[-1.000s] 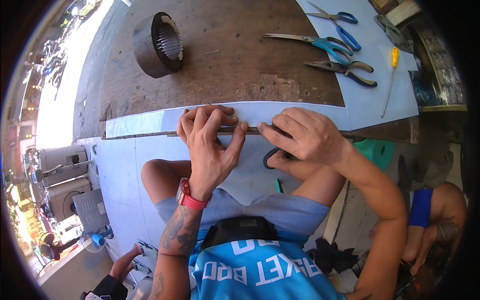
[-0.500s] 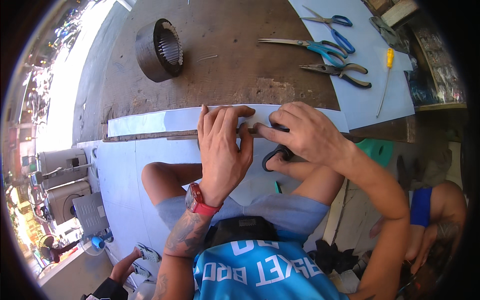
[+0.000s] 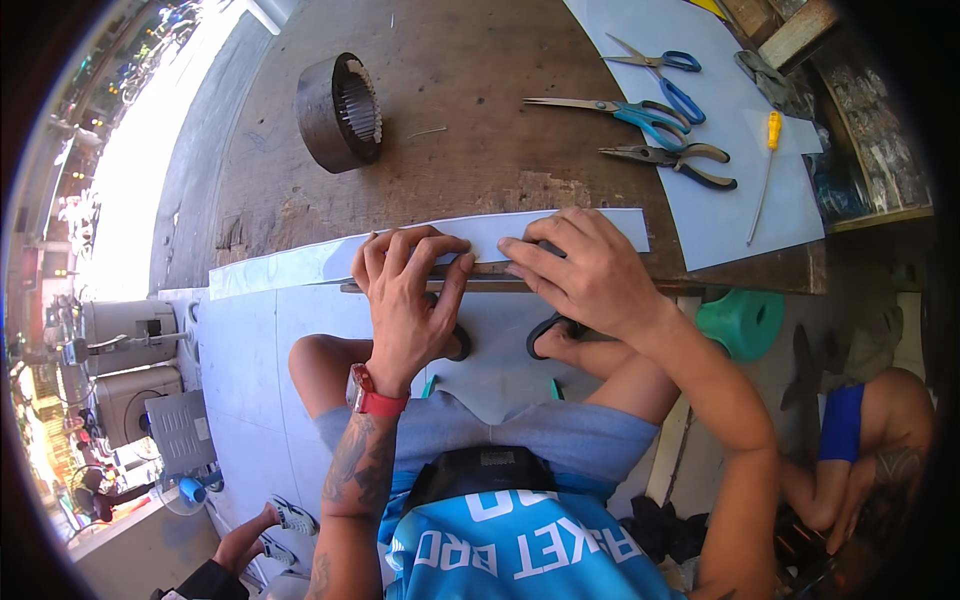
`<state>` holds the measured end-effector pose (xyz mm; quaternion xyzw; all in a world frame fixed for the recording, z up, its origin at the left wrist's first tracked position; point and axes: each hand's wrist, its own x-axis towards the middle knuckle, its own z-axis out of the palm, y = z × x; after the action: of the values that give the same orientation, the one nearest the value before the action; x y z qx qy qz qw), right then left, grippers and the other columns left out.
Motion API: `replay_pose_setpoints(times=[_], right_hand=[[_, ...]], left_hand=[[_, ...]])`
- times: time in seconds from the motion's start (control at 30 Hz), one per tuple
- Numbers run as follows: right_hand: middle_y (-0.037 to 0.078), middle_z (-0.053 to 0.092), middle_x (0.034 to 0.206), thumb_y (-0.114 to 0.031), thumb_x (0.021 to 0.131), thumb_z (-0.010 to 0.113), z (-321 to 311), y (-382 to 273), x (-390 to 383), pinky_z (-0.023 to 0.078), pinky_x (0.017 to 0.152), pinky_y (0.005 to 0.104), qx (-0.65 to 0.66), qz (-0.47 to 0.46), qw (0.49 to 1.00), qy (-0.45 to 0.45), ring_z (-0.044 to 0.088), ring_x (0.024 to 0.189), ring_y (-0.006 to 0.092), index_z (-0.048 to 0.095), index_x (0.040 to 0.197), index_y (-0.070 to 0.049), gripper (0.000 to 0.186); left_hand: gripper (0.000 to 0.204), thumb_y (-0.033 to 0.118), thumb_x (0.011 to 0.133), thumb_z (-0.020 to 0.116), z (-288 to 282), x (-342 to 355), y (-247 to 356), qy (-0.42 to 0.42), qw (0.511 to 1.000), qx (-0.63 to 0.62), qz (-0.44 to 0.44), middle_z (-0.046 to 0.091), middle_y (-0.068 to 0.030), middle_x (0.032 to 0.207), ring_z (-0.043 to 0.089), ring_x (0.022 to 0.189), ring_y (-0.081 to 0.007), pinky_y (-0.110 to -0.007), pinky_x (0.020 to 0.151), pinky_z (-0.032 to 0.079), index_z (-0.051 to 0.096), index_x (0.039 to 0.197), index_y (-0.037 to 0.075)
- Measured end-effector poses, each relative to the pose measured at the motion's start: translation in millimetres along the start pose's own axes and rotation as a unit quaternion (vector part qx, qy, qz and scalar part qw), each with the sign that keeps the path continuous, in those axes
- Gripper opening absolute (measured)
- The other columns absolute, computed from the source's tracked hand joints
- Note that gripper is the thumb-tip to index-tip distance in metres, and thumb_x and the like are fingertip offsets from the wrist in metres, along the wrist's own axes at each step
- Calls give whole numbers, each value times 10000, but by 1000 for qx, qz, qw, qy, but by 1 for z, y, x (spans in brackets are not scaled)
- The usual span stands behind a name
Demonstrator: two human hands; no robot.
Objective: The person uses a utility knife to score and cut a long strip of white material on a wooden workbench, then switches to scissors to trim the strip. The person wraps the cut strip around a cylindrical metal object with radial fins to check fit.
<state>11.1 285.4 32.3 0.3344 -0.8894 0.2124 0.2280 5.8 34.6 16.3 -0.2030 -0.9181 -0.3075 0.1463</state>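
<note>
A long white paper strip (image 3: 300, 262) lies along the near edge of the wooden table (image 3: 490, 170), its left end jutting past the table's front edge. My left hand (image 3: 405, 290) pinches the strip at its near edge, fingers bent on top and thumb below. Close by on the right, my right hand (image 3: 590, 265) is closed on the same strip, its thumb and forefinger at the near edge. Parts of the strip are covered by my fingers. Beyond my left hand stands a dark stator core (image 3: 322, 118), with white liners showing in its inner slots.
At the right lie blue-handled scissors (image 3: 680, 100), teal-handled scissors (image 3: 650, 118), long-nose pliers (image 3: 680, 160) and a yellow-handled screwdriver (image 3: 773, 135), partly on a white sheet (image 3: 720, 235). A green stool (image 3: 742, 322) stands under the table's right side. Another person (image 3: 870, 430) sits at lower right.
The paper strip has shifted left along the table edge, and its left end now tips nearer me. My left hand has moved left with it; the right hand has shifted slightly left.
</note>
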Motion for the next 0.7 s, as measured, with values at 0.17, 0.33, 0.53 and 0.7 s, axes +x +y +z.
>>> replay_pose_setpoints(times=[0.17, 0.33, 0.53, 0.7], right_hand=[[35, 686, 1052, -169, 874, 878, 8, -9, 1, 571, 863, 404, 8, 30, 999, -16, 656, 992, 247, 812, 1160, -132, 296], [59, 707, 1104, -159, 918, 831, 5, -22, -7, 579, 966, 398, 8, 37, 999, -38, 668, 1080, 249, 793, 1143, -116, 232], [64, 691, 1085, -12, 857, 753, 1, -28, -2, 585, 986, 370, -37, 14, 997, -60, 667, 1066, 245, 787, 1178, -99, 335], [72, 635, 1054, -335, 726, 854, -10, -15, -4, 617, 863, 392, -54, -101, 990, -78, 680, 978, 252, 757, 1249, -63, 598]], left_hand=[[205, 316, 973, 825, -5, -4, -5, -15, 1000, -10, 24, 694, -26, 1226, 563, 1264, -299, -498, 1163, 306, 798, 1133, 191], [173, 291, 958, 843, -6, -5, -14, -14, 998, -14, 57, 696, -9, 1197, 569, 1241, -280, -491, 1143, 315, 808, 1098, 194], [148, 267, 945, 853, -3, -4, -13, 9, 999, -26, 43, 699, 1, 1161, 576, 1209, -271, -485, 1115, 320, 806, 1058, 184], [129, 247, 935, 860, -1, -3, -9, 22, 999, -29, 32, 696, -3, 1152, 575, 1193, -277, -496, 1115, 312, 793, 1022, 180]])
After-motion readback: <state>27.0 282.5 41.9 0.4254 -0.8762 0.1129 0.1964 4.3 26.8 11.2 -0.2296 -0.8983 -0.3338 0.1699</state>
